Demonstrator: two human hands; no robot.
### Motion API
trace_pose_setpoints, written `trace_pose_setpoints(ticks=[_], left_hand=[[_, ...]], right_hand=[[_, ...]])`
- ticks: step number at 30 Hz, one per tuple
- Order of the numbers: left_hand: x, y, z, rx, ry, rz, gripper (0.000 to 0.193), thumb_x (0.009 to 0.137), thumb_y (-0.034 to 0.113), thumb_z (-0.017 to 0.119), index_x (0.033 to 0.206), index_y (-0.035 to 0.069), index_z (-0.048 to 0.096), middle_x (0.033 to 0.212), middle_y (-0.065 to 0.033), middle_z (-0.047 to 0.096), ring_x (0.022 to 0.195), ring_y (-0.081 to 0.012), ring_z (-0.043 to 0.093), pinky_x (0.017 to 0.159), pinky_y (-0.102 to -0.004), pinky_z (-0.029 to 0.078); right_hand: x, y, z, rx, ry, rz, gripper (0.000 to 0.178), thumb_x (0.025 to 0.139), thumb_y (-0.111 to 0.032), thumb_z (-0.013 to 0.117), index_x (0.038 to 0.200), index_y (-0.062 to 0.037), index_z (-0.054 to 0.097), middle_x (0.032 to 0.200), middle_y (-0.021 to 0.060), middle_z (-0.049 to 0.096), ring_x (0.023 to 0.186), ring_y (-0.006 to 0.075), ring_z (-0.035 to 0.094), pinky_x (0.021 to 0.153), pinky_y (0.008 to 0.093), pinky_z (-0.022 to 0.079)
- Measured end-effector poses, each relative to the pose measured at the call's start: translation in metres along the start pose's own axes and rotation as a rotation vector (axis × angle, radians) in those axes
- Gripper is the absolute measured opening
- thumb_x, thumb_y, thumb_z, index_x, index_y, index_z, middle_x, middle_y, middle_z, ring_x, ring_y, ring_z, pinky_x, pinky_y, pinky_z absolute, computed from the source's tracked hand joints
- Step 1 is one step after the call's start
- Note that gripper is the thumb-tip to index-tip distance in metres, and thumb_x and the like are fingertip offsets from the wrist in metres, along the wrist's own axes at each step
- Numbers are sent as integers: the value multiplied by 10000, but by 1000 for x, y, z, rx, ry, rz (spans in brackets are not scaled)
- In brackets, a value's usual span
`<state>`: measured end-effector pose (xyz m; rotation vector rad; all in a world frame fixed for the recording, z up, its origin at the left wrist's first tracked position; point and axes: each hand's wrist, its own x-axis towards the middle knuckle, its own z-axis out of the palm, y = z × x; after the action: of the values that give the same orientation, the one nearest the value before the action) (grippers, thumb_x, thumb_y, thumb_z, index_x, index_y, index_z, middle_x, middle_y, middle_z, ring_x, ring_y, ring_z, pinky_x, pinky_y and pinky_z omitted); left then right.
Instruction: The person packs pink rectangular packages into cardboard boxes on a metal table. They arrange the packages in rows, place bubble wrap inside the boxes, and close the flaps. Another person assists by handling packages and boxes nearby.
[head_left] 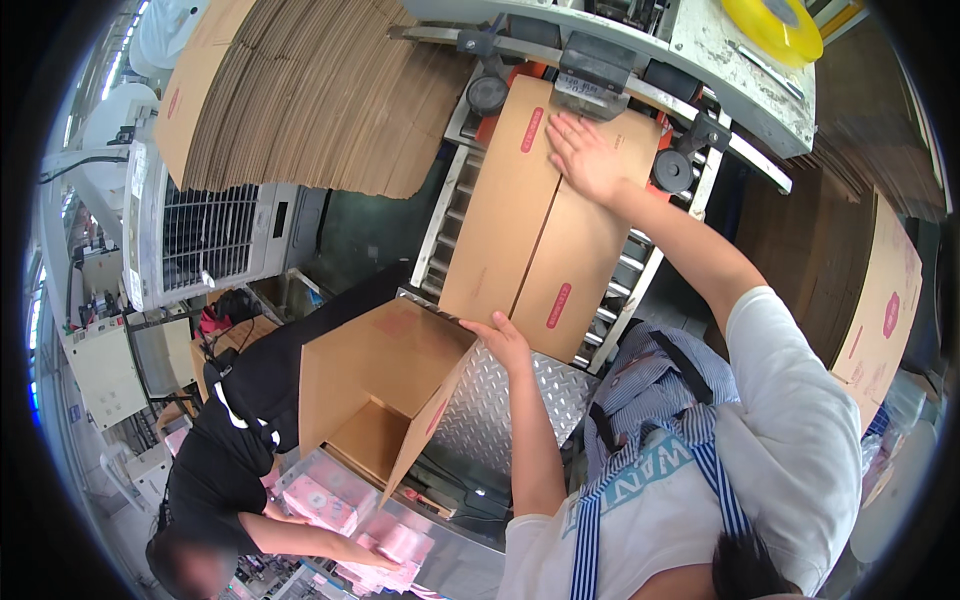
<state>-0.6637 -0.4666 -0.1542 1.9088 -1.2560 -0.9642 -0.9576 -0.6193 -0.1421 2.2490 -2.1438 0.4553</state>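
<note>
A brown cardboard box (490, 240) with its two top flaps folded together lies on a roller conveyor (445, 215), its far end under the head of a carton sealing machine (592, 75). My right hand (588, 160) lies flat on the top of this box near the far end, fingers stretched out. At the near edge of the box is my left hand (503, 342), fingers extended and thumb apart, beside the upper corner of an open cardboard box (345, 350). Whether its fingertips touch that open box's flap I cannot tell.
At the left, a co-worker in black (215, 450) reaches toward pink packages (400, 550). Flattened cartons (320, 100) are stacked at the far left. A diamond-plate metal surface (505, 410) lies before me. Yellow tape (775, 30) rests on the machine; more cardboard (875, 310) stands right.
</note>
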Motion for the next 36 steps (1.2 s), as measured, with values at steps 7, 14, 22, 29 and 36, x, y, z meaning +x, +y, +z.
trace_pose_setpoints(ticks=[7, 14, 22, 29, 36], left_hand=[[31, 41, 36, 217, -178, 68, 878, 934, 373, 498, 1412, -156, -13, 1425, -407, 198, 1365, -444, 234, 1133, -407, 206], [40, 61, 58, 353, -406, 338, 765, 921, 439, 506, 1446, -23, 195, 1439, -312, 288, 1331, -421, 319, 1093, -415, 294], [-118, -158, 39, 262, -806, -22, 588, 909, 443, 500, 1361, 71, 446, 1121, -244, 619, 1078, -388, 581, 938, -422, 443], [-265, -324, -149, 116, -739, -1106, 206, 871, 291, 529, 935, 109, 602, 763, -20, 571, 631, -151, 542, 550, -374, 401], [-278, -367, -239, -136, -473, -945, 204, 909, 268, 509, 1061, 142, 561, 872, -23, 597, 724, -167, 592, 615, -363, 438]], right_hand=[[-93, -47, -30, 143, -87, -88, 574, 870, -293, 579, 1357, -28, 428, 1451, 116, 383, 1366, 254, 324, 1122, 450, 245], [-152, -56, -27, 121, -132, -192, 610, 815, -210, 613, 1368, -47, 415, 1457, 93, 374, 1366, 247, 322, 1097, 492, 262], [-116, -27, -39, -108, -129, -30, 685, 794, -38, 552, 1432, -56, 303, 1504, 79, 287, 1406, 241, 238, 1144, 460, 201], [-159, -52, -80, 227, -614, 375, 625, 805, -58, 528, 1399, -63, 333, 1345, 160, 489, 1269, 301, 451, 1081, 461, 320], [-466, -57, -63, -122, -716, 691, 699, 821, -210, 582, 1438, -97, 273, 1431, 106, 389, 1360, 262, 323, 1102, 595, 189]])
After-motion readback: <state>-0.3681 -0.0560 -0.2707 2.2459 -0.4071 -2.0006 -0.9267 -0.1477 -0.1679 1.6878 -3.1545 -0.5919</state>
